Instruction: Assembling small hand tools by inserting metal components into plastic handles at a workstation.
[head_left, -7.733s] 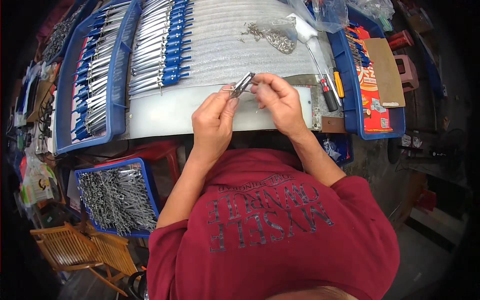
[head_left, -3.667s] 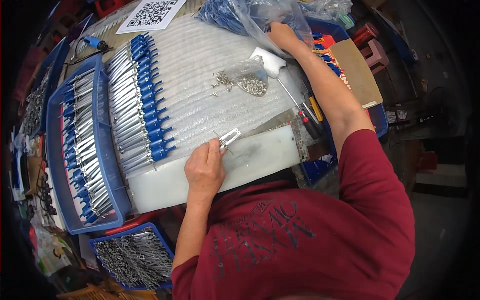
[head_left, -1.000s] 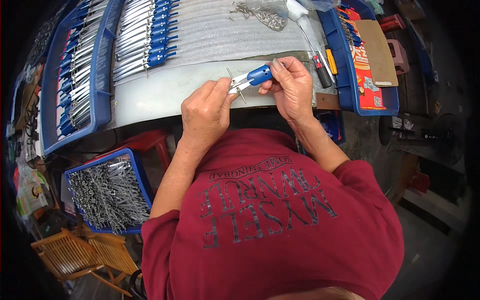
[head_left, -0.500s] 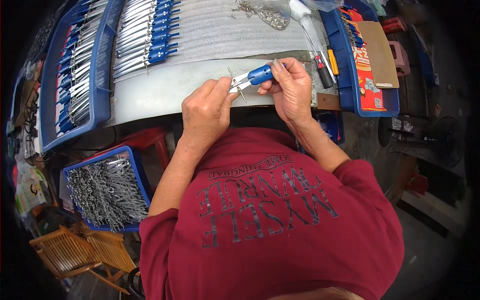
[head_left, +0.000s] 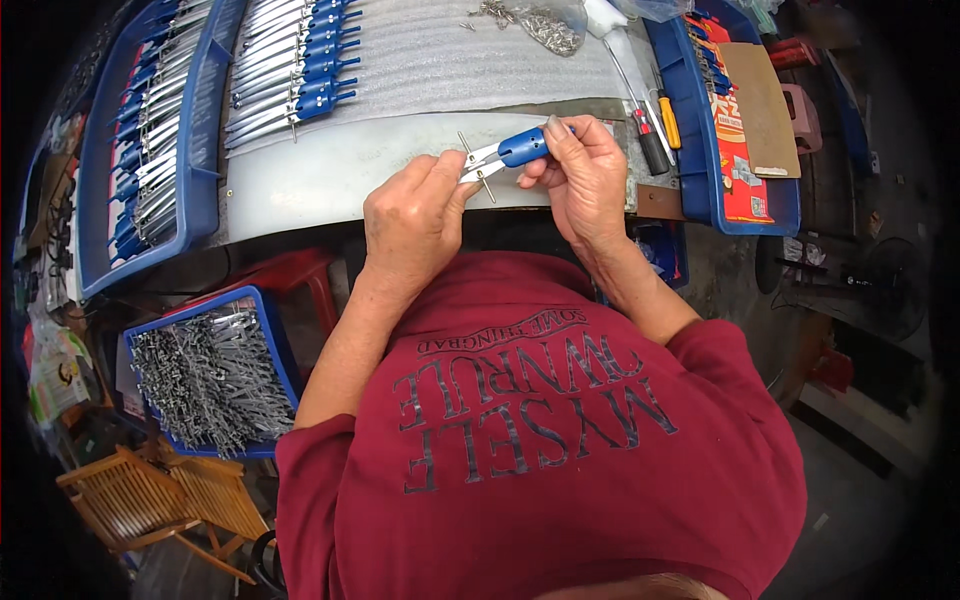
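Right hand (head_left: 585, 175) pinches the blue handle (head_left: 522, 148) at its fingertips, left hand (head_left: 415, 215) grips the metal blades (head_left: 477, 165) sticking out between both, just above the counter (head_left: 320, 180).

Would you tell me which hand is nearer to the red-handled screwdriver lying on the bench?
The right hand is nearer: the red-handled screwdriver lies just beyond its knuckles. The left hand sits farther away, across the blue-handled tool both hands hold.

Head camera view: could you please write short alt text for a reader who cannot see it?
Both hands hold a small blue-handled metal tool over a pale workbench: left hand on its metal end, right hand on its handle. Rows of similar tools lie behind.
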